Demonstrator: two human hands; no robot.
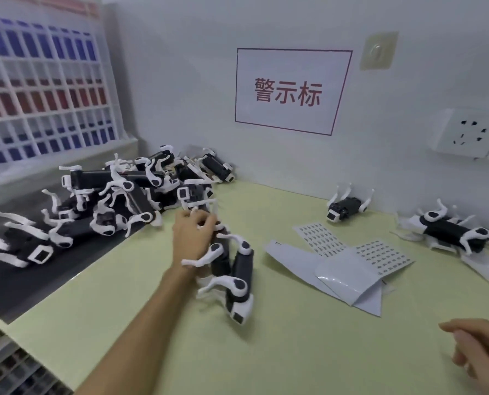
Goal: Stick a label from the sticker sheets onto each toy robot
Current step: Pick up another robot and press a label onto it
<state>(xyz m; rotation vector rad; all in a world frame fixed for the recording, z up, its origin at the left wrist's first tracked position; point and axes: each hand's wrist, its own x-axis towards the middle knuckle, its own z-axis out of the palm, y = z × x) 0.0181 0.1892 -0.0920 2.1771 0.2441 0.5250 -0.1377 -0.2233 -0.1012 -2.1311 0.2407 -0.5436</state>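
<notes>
At the near edge of the pile (123, 189), the left hand (193, 238) curls its fingers round a robot (219, 260); the step in hand appears to be fetching an unlabelled unit. The right hand (480, 352) waits low, fingers loosely bent, holding nothing. Next move: bring the robot toward the sheets (380, 255) on the desk (294, 352) and peel one label. Obstruction: a second robot (242, 283) lies against the gripped one, so their legs may tangle

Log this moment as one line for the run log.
left-hand grip: holds toy robot near pile | right-hand grip: relaxed, holds nothing | sticker sheets: lying on table, untouched
</notes>
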